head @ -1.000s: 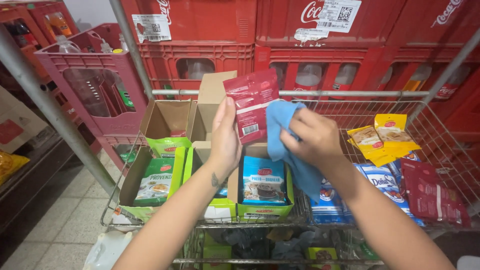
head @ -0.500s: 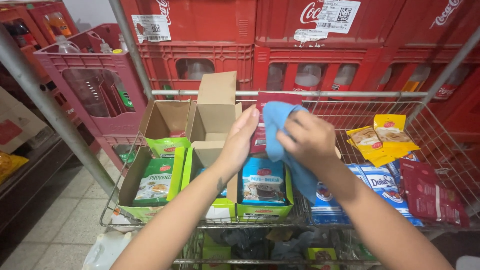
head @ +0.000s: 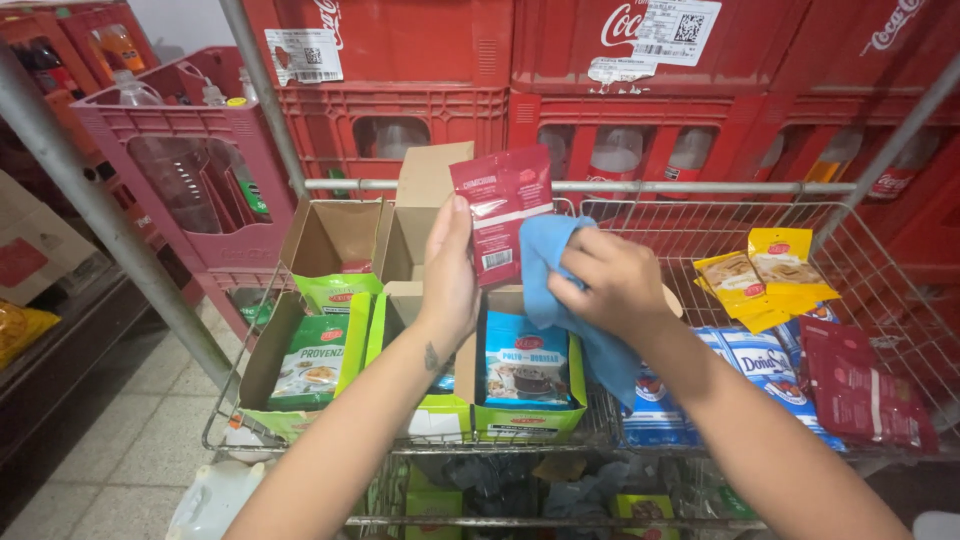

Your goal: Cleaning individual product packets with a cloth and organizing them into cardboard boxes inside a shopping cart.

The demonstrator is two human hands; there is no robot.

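Standing at the left of the wire shelf, green display boxes hold sachets of seasoning. Just right of them, the left hand lifts a red sachet upright above the boxes, its grip closed on the sachet's lower left edge. Pressed against the sachet's right side, the right hand clutches a blue cloth, grip bunched around it. Farther right lie yellow packets and dark red packets.
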